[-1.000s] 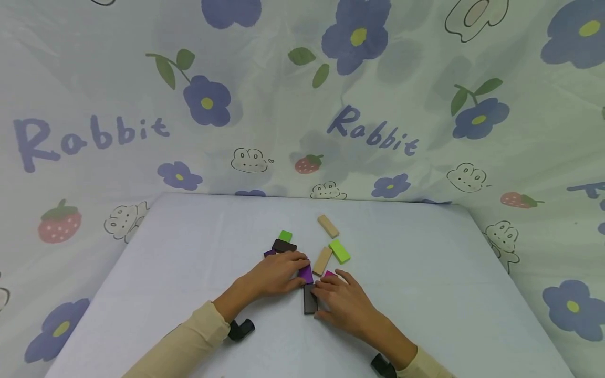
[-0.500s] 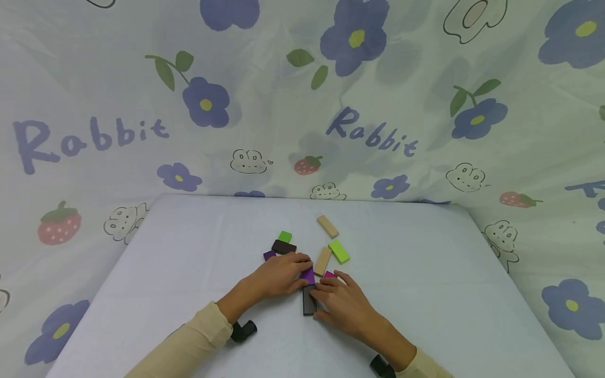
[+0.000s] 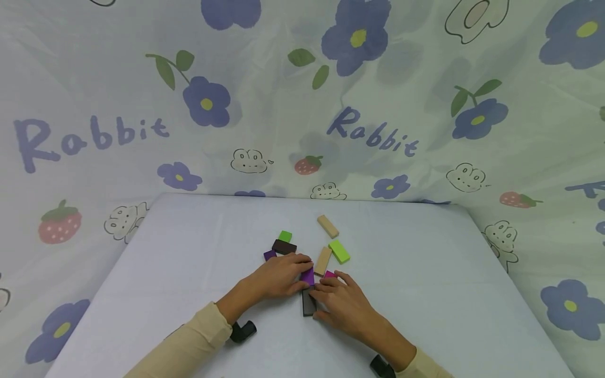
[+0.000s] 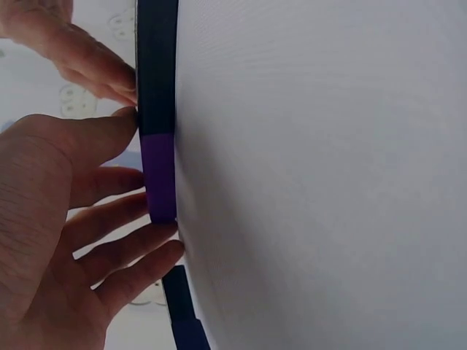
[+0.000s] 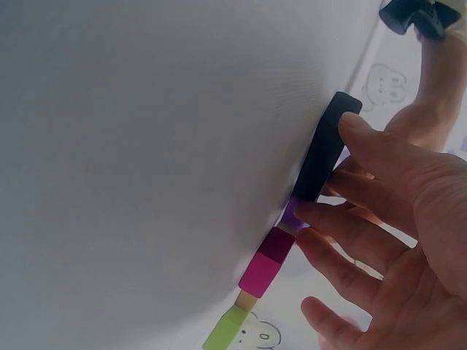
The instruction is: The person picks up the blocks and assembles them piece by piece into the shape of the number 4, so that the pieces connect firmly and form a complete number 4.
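Seemingly for steadiness, the purple block (image 3: 308,276) is pinched by the left hand (image 3: 280,275), the dark block (image 3: 309,303) at its six o'clock by the right hand (image 3: 345,303).

In front of you, a purple rectangular block (image 3: 308,276) lies flat, its near end touching the far end of a dark grey block (image 3: 308,304), also flat, its length running near to far.

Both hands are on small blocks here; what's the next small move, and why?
Probably ease the right hand off the dark gray block: it appears to meet the purple block end to end, the left hand holds the purple block, and the magenta block lies close to the right hand.
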